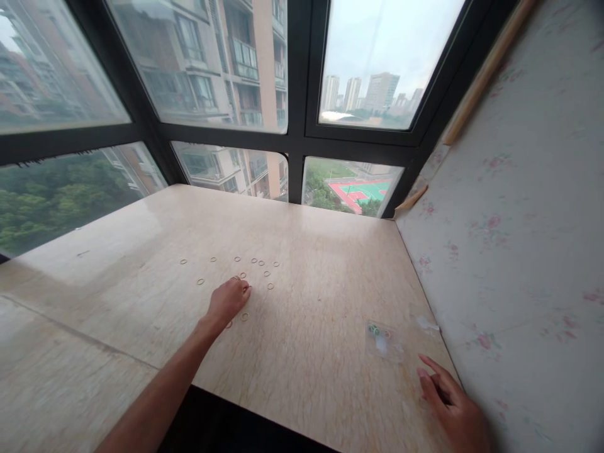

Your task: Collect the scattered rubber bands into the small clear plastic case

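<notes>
My left hand [229, 298] is on the stone-patterned ledge with its fingers curled together in a pinch. Whatever is between its fingertips is too small to make out. A thin ring-shaped band [243, 275] lies just beyond the fingers, and a yellowish one [244, 317] lies nearer me, beside a reddish band [229, 324] partly behind the wrist. Several more small bands, such as this one [270, 286], are scattered past the hand. My right hand [450, 399] hovers at the lower right, thumb and forefinger apart, seemingly holding nothing. Near it lies a clear plastic bag [384, 341] with green bands inside.
The pale ledge [330, 264] meets dark window frames [296, 167] at the back and a flowered wall [514, 251] on the right. A crumpled clear scrap [427, 323] lies by that wall. The ledge's front edge drops to a dark gap [226, 425].
</notes>
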`<state>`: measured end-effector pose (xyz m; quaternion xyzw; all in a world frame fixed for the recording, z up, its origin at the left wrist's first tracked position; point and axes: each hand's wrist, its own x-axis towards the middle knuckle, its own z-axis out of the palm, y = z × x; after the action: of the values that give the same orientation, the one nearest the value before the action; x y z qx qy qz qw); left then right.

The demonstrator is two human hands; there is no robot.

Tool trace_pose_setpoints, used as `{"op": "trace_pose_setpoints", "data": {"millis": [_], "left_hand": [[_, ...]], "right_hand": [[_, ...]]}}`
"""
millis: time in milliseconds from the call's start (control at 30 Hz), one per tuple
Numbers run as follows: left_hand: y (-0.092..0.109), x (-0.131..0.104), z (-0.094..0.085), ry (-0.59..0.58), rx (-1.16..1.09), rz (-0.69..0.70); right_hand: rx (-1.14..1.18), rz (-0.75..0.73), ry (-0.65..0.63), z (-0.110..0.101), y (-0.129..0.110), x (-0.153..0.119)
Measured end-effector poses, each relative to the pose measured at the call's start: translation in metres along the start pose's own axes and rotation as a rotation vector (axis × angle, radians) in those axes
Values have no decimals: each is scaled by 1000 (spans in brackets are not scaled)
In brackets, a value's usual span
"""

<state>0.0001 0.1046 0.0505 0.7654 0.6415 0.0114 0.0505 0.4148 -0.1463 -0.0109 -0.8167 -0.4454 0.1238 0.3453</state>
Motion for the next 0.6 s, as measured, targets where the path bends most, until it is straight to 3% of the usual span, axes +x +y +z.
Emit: {"op": "trace_pose_setpoints", "data": {"millis": [267, 600], "left_hand": [[-2, 1, 5, 25, 47, 53], [-12, 6, 2, -54, -90, 86]], "right_hand": [[-32, 10, -23, 1, -1, 4], [-71, 4, -53, 0, -1, 6]]}}
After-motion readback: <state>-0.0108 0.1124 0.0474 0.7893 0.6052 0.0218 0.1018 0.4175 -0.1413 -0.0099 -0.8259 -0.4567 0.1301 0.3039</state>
